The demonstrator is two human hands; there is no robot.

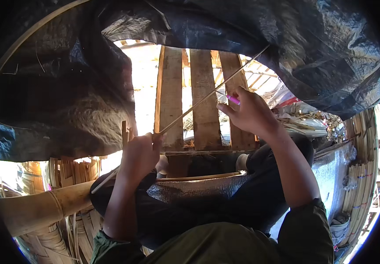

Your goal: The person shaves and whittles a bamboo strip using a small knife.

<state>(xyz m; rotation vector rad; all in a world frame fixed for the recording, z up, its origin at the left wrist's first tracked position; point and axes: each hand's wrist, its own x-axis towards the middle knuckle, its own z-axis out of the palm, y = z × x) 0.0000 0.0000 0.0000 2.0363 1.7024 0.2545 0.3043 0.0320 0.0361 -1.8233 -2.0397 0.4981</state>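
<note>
Here, left hand [137,155] clasps strip [193,107], right hand [255,113] a pink tool [233,100], lettered plastic [286,93] beyond.

The left grip [136,156] holds a thin strip [193,106]; beside that strip, the right grip [252,112] pinches a pink object [233,100].

The thin strip [191,109] is dull, bamboo-like wood; the small pink handle [233,100] looks like smooth plastic. The planks [205,125] are rough, matt wood, the thick pole [31,212] smooth, faintly glossy bamboo. Creased, shiny plastic forms the dark sheeting [322,53].
</note>
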